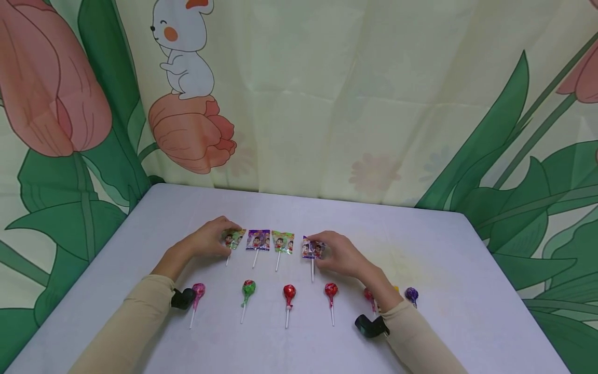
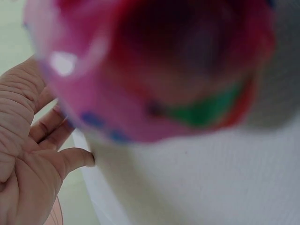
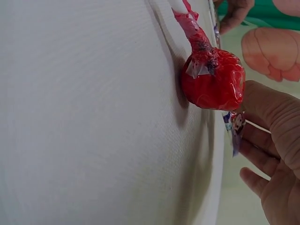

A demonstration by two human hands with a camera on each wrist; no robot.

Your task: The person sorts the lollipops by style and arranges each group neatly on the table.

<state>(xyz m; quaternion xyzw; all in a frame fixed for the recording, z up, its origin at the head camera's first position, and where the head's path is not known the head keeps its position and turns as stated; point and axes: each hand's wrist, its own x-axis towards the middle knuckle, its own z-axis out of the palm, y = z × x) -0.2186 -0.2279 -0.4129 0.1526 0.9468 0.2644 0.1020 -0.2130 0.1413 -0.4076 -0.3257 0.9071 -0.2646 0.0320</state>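
My left hand (image 1: 211, 239) holds a lollipop in a flat green wrapper (image 1: 235, 238) at the left end of the back row, fingers at its top and thumb low on its left side. At the row's right end, my right hand (image 1: 344, 255) pinches a lollipop in a flat purple wrapper (image 1: 312, 248), its white stick pointing toward me. Between the hands lie another purple-wrapped lollipop (image 1: 258, 240) and another green-wrapped lollipop (image 1: 283, 242). In the left wrist view, a blurred pink round lollipop (image 2: 108, 103) hides whatever those fingers hold.
A front row of round lollipops lies nearer me: pink (image 1: 199, 290), green (image 1: 248, 287), several red ones (image 1: 289, 292), and purple (image 1: 411, 294). My right forearm partly covers a red and a yellow one. The white table (image 1: 187, 353) ends at a printed curtain (image 1: 303, 104).
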